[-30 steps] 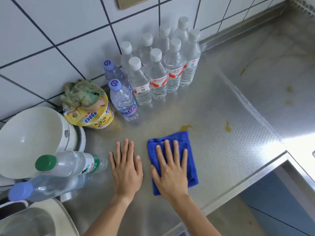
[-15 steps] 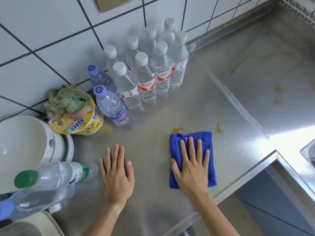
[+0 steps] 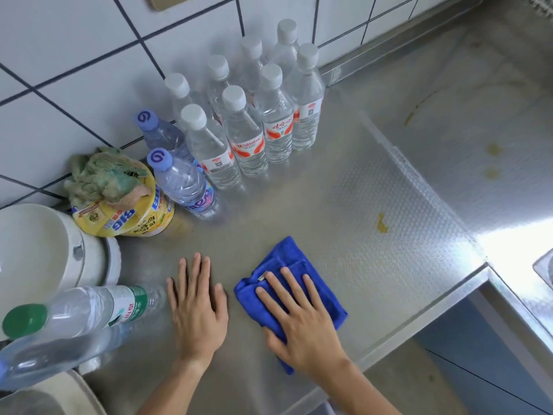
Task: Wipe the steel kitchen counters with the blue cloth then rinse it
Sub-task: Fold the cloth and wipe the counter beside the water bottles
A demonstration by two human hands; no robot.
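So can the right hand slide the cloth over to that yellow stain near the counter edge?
Probably yes. The right hand lies flat on the blue cloth, and only bare steel counter lies between it and the yellow stain; the bottles stand farther back.

White tiles [image 3: 74, 49] with dark grout cover the wall, and a beige plate [image 3: 167, 1] shows at the top edge. A steel upstand [image 3: 389, 46] runs along the wall's foot at the right. Bright light glares at the right edge [image 3: 514, 244], and below it blue cabinet fronts [image 3: 484, 348] stand over a brownish floor [image 3: 404, 387].
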